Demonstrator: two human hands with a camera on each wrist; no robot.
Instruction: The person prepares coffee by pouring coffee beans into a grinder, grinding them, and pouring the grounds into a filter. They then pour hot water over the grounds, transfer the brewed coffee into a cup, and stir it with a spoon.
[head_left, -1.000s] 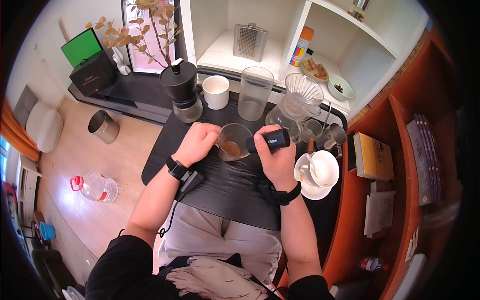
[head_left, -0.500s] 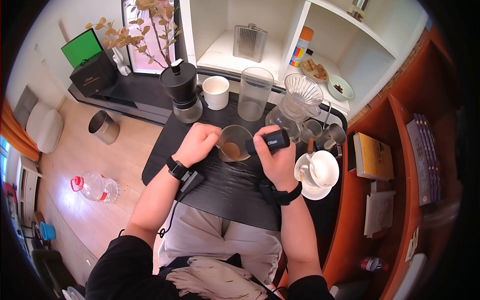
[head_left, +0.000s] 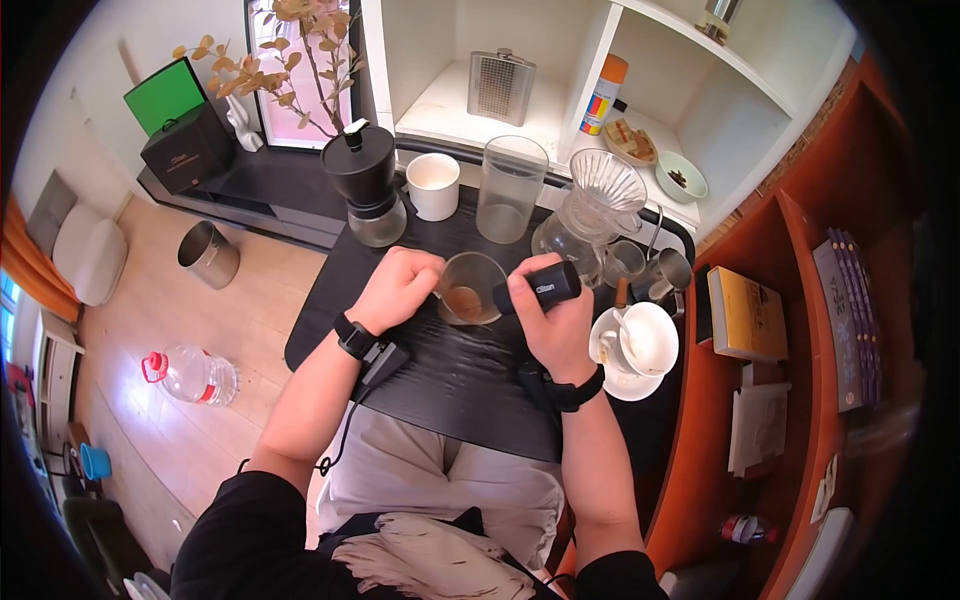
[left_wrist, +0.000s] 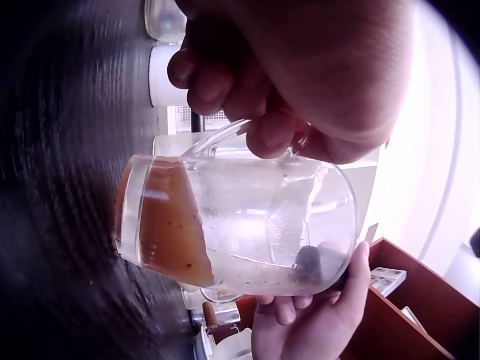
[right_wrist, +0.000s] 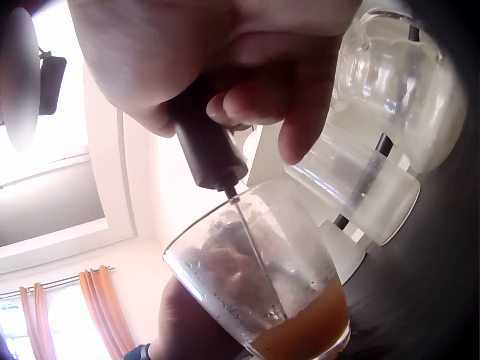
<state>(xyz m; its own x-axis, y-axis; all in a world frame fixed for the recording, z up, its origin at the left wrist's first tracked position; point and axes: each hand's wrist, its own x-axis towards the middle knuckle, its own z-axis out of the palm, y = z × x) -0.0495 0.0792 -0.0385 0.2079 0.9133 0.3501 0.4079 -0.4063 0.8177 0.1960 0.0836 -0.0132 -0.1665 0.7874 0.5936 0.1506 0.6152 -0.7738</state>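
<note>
My left hand (head_left: 398,284) grips the handle of a clear glass mug (left_wrist: 262,195) low over the black table. Brown liquid (left_wrist: 172,225) fills the bottom of the mug, its surface slanting against the glass. In my right hand (head_left: 553,325) is a black handheld milk frother (head_left: 545,286), held at the mug's rim with the thumb along its body. The right wrist view shows its thin metal shaft (right_wrist: 259,262) reaching down inside the mug to the liquid. The whisk end is hidden in the liquid.
Behind the mug stand a black coffee grinder (head_left: 362,180), a white mug (head_left: 433,188), a tall glass (head_left: 511,190) and a glass dripper (head_left: 607,188) on its server. Right of my right hand, a white cup (head_left: 655,338) and saucer sit near a metal cup (head_left: 662,272).
Both hands keep their hold and place, with the frother staying in the mug. The brown liquid's outline has shifted slightly inside the glass.
</note>
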